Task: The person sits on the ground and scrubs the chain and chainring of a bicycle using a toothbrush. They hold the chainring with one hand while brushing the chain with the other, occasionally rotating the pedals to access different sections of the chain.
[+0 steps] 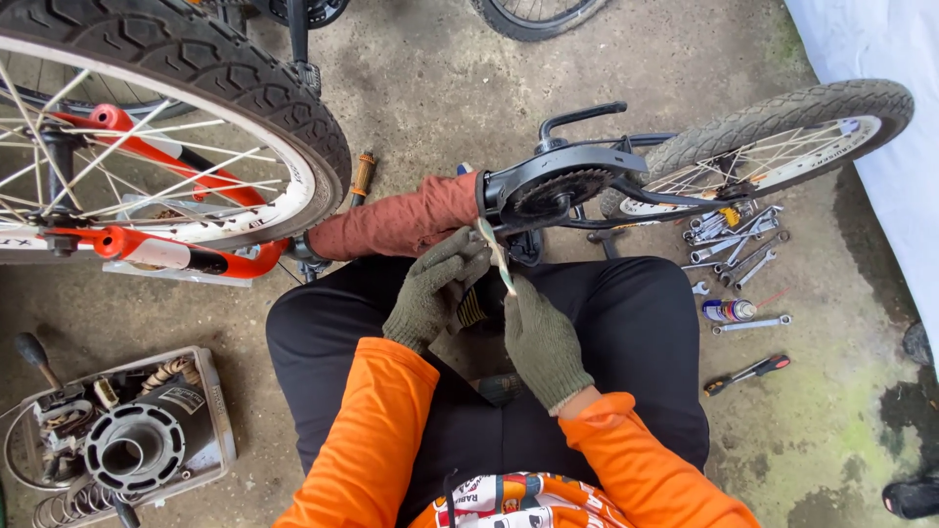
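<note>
Both my hands wear olive knit gloves below orange sleeves. My left hand (430,288) and my right hand (541,337) pinch a thin pale strip (494,252) between them, held over my lap in black trousers. Just beyond the strip is the black chain guard and sprocket (559,181) of a small upturned bicycle. A reddish-brown cloth roll (401,220) lies against the guard's left side. The small bicycle's rear wheel (773,142) stands to the right.
A large wheel on an orange frame (166,147) fills the upper left. Several spanners (738,244), a spray can (729,310) and a red-handled screwdriver (748,373) lie on the concrete at right. A metal tray of engine parts (127,440) sits lower left. An orange-handled tool (363,176) lies behind.
</note>
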